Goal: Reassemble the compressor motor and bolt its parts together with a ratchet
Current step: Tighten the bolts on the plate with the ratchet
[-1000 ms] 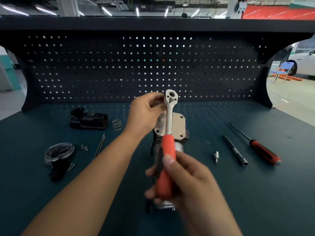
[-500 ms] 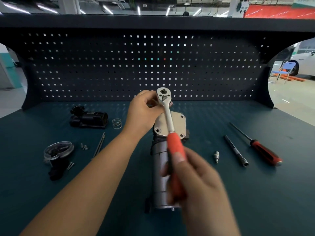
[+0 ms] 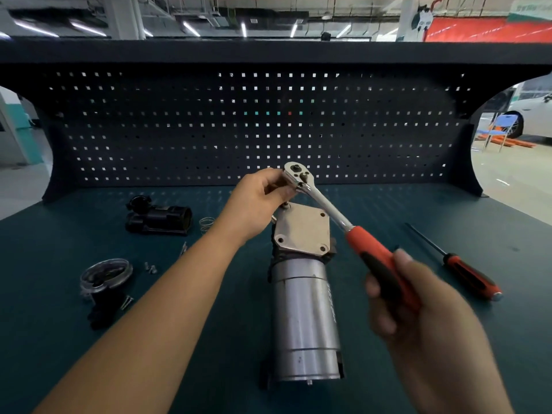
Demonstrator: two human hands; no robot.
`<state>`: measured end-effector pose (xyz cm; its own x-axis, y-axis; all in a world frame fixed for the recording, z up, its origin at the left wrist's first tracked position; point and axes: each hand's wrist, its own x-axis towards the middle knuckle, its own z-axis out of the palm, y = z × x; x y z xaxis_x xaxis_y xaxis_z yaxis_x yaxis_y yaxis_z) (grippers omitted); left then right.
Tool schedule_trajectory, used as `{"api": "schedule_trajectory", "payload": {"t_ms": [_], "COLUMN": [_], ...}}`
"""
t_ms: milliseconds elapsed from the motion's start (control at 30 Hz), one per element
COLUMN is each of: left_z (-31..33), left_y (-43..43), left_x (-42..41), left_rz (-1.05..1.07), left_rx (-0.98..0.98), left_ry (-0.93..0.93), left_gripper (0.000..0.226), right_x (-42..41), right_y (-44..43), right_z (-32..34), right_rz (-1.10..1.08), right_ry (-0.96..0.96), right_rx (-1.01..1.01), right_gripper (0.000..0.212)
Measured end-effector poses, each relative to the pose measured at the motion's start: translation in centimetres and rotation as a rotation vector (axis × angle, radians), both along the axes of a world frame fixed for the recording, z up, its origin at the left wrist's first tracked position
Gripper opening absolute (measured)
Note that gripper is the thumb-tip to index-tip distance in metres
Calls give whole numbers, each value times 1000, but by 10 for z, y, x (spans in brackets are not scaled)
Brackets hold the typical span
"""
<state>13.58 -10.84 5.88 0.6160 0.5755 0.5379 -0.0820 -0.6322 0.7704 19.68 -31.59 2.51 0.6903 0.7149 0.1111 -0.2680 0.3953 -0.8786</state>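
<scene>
The silver compressor motor point(image 3: 303, 318) lies lengthwise on the dark green bench, its square metal end plate point(image 3: 303, 231) tilted up at the far end. A ratchet point(image 3: 325, 209) with an orange and black handle runs from its chrome head, above the plate's far left corner, down to the right. My left hand point(image 3: 260, 201) pinches the ratchet head and whatever sits under it; a bolt shows just below the fingers. My right hand point(image 3: 418, 309), blurred, grips the handle.
A black compressor part point(image 3: 158, 219) and a spring point(image 3: 206, 224) lie at the back left. A clear-capped gauge piece point(image 3: 104, 279), loose screws point(image 3: 150, 268) and a thin rod are at the left. An orange-handled screwdriver point(image 3: 466, 271) lies at the right. A pegboard stands behind.
My right hand has swung the ratchet handle from pointing straight toward me round to the right. The head stays over the plate's far left corner in my left hand.
</scene>
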Motion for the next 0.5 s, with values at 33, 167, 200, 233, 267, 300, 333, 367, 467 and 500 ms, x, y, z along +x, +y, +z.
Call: {"api": "schedule_trajectory", "payload": {"t_ms": [33,167,200,233,267,300,333,367,467,500], "left_z": [-3,-13,-14,-13,-13,-13,-12,-12,-10,-10], "left_y": [-1,-4,-4,-4,-5,-5,-6,-6,-6,-5], "left_x": [1,7,9,10,11,12,11,11,6,5], "left_rz": [23,142,177,203,212,206,186,165,118,101], "left_rx": [-4,-77,-76,-56,-30,-6,8,12,-10,-17], "left_ry": [-18,-139,-152,-148,-135,-125,-125,-135,-175,-179], "left_gripper": [29,23,23,23,24,26,28,30,31,29], "right_x": [-12,-60,-69,-75,-77,-76,-73,-66,-32,-17], "right_y": [1,15,19,23,25,26,26,24,11,8], "right_z": [-1,-14,-15,-15,-16,-16,-15,-14,-12,-8], "right_rz": [18,165,223,288,337,360,362,343,137,85], "right_ry": [-29,60,93,117,132,132,122,103,-13,-21], "right_rx": [7,28,31,34,38,41,31,24,6,6], "right_gripper": [13,23,21,25,31,34,31,27,16,13]}}
